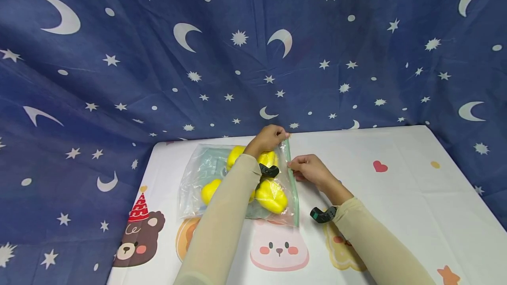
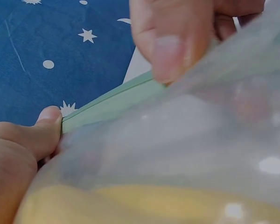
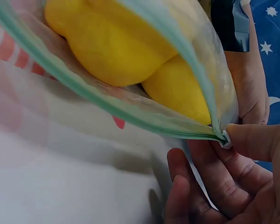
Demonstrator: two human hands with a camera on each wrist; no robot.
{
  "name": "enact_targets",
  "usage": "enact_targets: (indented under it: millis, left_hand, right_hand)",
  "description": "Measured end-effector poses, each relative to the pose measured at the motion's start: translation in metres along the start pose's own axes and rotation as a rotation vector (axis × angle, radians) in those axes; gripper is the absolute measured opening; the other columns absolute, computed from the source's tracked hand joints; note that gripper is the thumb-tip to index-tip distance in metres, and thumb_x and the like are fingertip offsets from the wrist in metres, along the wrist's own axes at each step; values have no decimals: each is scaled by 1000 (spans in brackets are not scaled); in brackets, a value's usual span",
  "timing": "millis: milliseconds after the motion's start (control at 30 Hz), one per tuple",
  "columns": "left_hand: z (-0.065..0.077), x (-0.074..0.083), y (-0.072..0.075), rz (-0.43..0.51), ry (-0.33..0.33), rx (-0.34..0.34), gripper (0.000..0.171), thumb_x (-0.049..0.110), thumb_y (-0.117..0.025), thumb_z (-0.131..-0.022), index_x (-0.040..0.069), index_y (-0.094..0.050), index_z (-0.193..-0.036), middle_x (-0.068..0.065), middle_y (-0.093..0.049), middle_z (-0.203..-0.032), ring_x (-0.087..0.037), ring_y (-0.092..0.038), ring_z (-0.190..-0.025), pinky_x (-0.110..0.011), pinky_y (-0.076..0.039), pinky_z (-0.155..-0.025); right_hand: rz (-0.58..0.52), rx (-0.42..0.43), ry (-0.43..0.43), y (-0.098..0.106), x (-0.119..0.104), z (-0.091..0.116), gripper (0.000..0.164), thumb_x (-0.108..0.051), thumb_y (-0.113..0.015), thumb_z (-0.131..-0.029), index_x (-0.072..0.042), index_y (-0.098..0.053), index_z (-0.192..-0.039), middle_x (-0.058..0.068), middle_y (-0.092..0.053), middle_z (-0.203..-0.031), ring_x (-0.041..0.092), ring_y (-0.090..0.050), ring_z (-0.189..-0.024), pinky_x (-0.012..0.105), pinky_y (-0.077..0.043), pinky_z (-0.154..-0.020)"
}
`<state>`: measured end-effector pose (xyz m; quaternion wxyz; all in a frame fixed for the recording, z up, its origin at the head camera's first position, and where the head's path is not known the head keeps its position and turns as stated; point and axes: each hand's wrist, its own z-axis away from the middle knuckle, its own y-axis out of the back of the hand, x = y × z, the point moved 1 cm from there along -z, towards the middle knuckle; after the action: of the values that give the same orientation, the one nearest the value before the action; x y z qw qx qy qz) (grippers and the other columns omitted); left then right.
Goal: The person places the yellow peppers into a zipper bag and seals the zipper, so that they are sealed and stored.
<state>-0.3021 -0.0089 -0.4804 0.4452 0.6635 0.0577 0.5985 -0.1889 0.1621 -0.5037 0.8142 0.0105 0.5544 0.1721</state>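
A clear zip bag (image 1: pixel 194 184) lies flat on the table, its green zip strip (image 1: pixel 295 208) facing right. Several yellow bell peppers (image 1: pixel 272 197) are inside, partly hidden by the left forearm. At the bag's far corner, my left hand (image 1: pixel 269 139) pinches the end of the strip between thumb and fingers. My right hand (image 1: pixel 310 169) pinches a small white slider (image 3: pixel 226 140) on the strip, nearer me than the left hand. On the near side of the slider, the two green edges stand apart in the right wrist view.
The white table cover (image 1: pixel 396 197) has printed animals, among them a bear (image 1: pixel 138 241) and a pink rabbit (image 1: pixel 279 250). A dark blue curtain (image 1: pixel 237 56) with moons and stars hangs behind the table. Black bands (image 1: pixel 322 214) sit on both wrists.
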Motion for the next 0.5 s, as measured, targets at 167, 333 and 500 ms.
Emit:
enact_targets:
  millis: [167, 333, 500]
  left_hand:
    - [1, -1, 0, 26, 22, 20, 31, 30, -55, -107, 12, -63, -83, 1, -49, -71, -15, -46, -65, -25, -40, -63]
    - [1, -3, 1, 49, 27, 22, 31, 32, -54, -107, 12, -65, -86, 1, -49, -71, -14, -46, -65, -25, -42, -64]
    - [1, -7, 3, 83, 34, -14, 34, 36, -51, -108, 13, -60, -84, 0, -47, -73, -15, -45, -66, -26, -41, -65]
  right_hand:
    - [10, -12, 5, -3, 5, 4, 21, -22, -67, -97, -4, -75, -92, -1, -66, -79, 16, -61, -74, 27, -56, -70]
    - [6, -18, -6, -5, 8, 8, 20, -22, -69, -96, -5, -75, -87, 4, -63, -77, 17, -57, -70, 26, -55, -67]
    - [-16, -33, 1, -6, 12, 12, 22, -24, -68, -97, -4, -75, -90, 7, -63, -76, 16, -57, -67, 27, -57, -66]
